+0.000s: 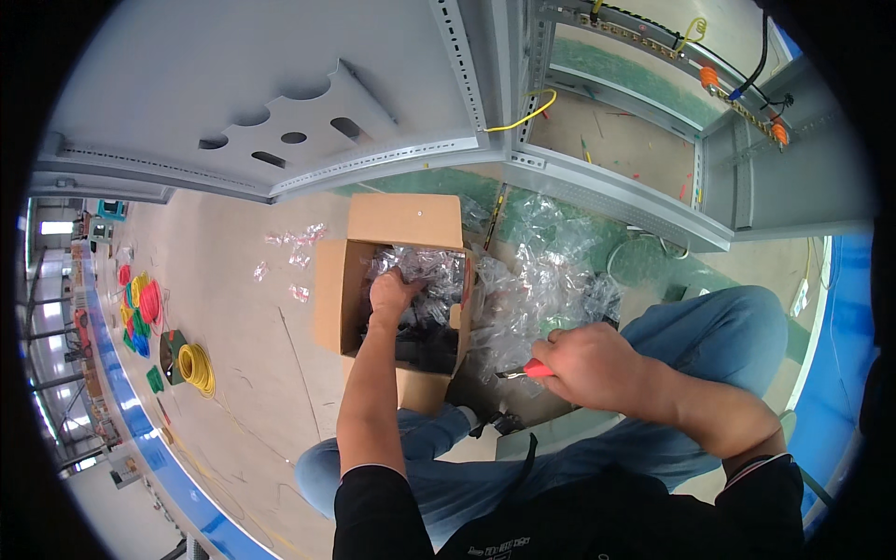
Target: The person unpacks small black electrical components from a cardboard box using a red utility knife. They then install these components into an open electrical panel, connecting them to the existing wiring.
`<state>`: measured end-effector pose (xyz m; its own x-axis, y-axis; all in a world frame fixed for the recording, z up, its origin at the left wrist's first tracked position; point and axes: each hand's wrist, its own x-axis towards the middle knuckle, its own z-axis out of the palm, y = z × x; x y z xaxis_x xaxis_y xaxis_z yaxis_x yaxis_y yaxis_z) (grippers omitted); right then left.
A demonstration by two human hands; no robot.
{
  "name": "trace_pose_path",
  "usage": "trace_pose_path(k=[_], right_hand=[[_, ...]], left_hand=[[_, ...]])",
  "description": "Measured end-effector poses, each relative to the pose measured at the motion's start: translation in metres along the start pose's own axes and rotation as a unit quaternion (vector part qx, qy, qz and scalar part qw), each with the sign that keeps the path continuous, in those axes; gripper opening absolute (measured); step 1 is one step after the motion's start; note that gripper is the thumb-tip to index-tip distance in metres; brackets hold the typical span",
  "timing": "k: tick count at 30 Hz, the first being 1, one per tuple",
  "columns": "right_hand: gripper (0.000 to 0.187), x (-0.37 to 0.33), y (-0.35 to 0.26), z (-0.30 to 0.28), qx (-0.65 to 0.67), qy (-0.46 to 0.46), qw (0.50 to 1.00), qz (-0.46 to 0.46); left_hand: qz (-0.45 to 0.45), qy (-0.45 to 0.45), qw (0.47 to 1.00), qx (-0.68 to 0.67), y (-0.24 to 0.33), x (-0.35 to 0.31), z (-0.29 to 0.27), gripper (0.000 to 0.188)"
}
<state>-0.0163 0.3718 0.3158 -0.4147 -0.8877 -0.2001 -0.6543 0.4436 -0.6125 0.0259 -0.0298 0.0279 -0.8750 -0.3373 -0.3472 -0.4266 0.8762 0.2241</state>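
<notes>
In front of me an open cardboard box [406, 222] stands with its flaps folded out. Inside it are crumpled clear plastic bags [443, 268] and dark items lower down that I cannot make out. My left hand [392, 292] reaches into the box, its fingers closed on the plastic at the far side. To the right, my right hand [590, 362] is wrapped round a red-handled tool [536, 369] with a short metal tip pointing left. Its exact kind is unclear, since the fist covers most of it. A heap of empty-looking clear plastic bags [551, 271] lies beside the box.
A grey metal cabinet frame [616, 201] rises ahead, with a large grey panel [280, 84] to its left. Yellow wire coils [196, 369] and several red, green and blue coils lie at the left. Small plastic bags [299, 247] are scattered left of the box.
</notes>
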Motion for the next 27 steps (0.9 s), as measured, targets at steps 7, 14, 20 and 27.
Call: trace_pose_path(k=[7,14,20,27], right_hand=[[0.023,-0.003,-0.008,0.001,0.006,0.035,0.999,-0.021],[0.025,-0.007,-0.01,0.003,-0.006,-0.007,1.0,-0.005],[0.026,-0.01,-0.013,0.009,0.018,-0.001,1.0,-0.016],[0.028,-0.001,-0.014,-0.003,0.011,0.052,0.999,-0.01]], left_hand=[[0.026,0.153,0.984,-0.088,-0.029,-0.008,-0.033,0.02],[-0.089,0.076,0.993,-0.035,0.019,-0.028,-0.017,0.063],[-0.164,0.102,0.976,-0.1,0.017,-0.022,0.035,0.041],[-0.077,0.243,0.907,-0.337,-0.026,-0.018,-0.02,0.014]])
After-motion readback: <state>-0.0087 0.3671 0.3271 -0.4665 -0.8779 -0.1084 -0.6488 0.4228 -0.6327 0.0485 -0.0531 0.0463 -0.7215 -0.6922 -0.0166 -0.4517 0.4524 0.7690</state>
